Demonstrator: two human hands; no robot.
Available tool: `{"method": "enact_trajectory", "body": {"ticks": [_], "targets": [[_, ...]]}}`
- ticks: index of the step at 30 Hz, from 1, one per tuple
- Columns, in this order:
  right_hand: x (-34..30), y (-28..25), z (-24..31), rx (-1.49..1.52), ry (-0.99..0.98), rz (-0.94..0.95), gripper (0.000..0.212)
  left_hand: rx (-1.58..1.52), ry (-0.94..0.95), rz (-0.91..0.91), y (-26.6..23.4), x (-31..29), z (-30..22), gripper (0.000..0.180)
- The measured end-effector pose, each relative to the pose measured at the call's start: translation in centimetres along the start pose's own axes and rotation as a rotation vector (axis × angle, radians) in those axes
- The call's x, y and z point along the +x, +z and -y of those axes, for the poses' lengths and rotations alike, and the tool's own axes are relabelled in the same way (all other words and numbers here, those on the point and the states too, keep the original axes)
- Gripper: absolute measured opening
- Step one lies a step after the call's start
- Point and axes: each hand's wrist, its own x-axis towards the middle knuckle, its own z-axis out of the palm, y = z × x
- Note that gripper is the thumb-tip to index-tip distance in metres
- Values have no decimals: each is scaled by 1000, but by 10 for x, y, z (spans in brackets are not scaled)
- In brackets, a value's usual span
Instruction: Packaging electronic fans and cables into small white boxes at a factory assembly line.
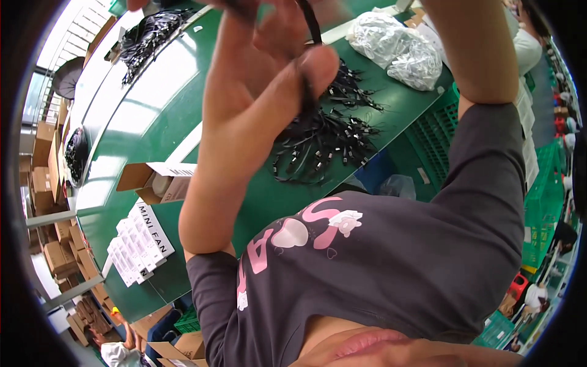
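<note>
My left hand is raised over the green table near the top of the picture, thumb and fingers closed round a black cord. Part of the cord hangs dark and blurred below the thumb. My right forearm reaches up past the top edge. Blurred skin beside the cord may be fingers of my right hand, but their pose is smeared by motion. Beneath my left hand lies a loose pile of black cords with small silvery ends.
Clear plastic bags lie at the far right of the green table. Another black cord heap is at far left. An open carton and stacked white boxes stand left. Green crates sit beyond the right edge; people work farther off.
</note>
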Motion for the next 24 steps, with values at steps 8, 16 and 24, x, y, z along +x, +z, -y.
{"method": "enact_trajectory", "body": {"ticks": [8, 16, 24], "targets": [[-64, -39, -18, -132, -48, 188, 34, 70, -302, -411, -5, -72, -4, 27], [-310, -114, -146, -1390, 1222, -227, 18, 483, 184, -324, -44, -74, -8, 24], [-333, -130, -214, -1740, 1361, -594, 20, -260, -65, -64, -28, -96, -22, 29]]}}
